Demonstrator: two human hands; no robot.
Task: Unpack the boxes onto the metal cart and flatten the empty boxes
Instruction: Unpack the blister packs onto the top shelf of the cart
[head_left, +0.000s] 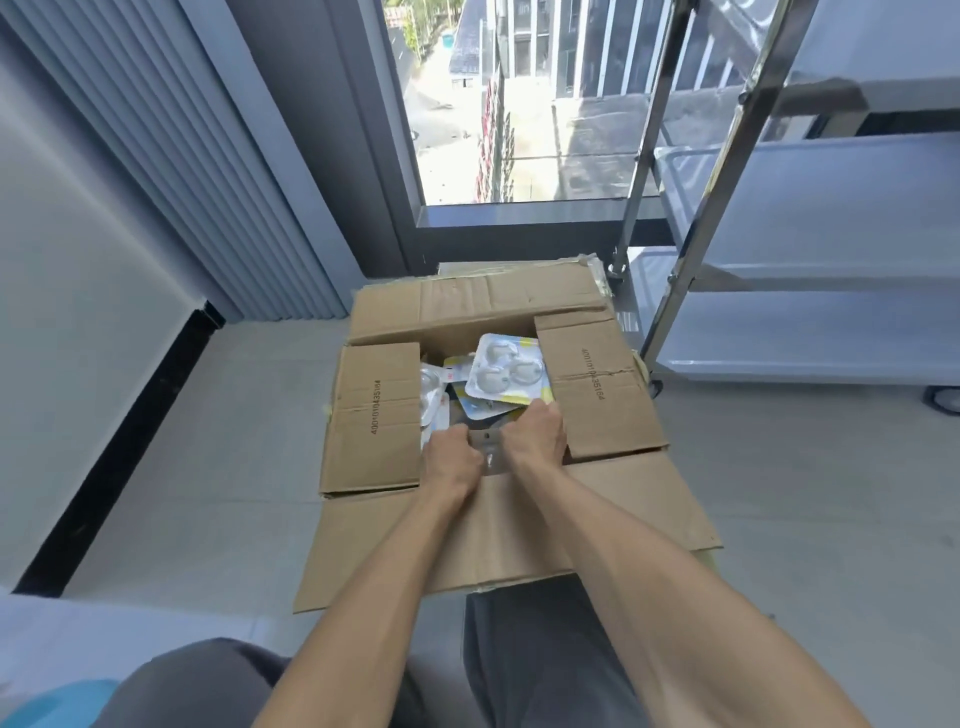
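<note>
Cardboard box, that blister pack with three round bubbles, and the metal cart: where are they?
cardboard box (605, 395): head view, on its right flap.
blister pack (503, 371): head view, on the clear front between its bubbles.
metal cart (810, 332): head view, on the bare lower shelf.

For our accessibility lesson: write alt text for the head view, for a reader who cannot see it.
Both hands, left and right, reach into an open cardboard box on the floor and grasp blister packs inside. A metal cart stands to the right, beside a window.
</note>
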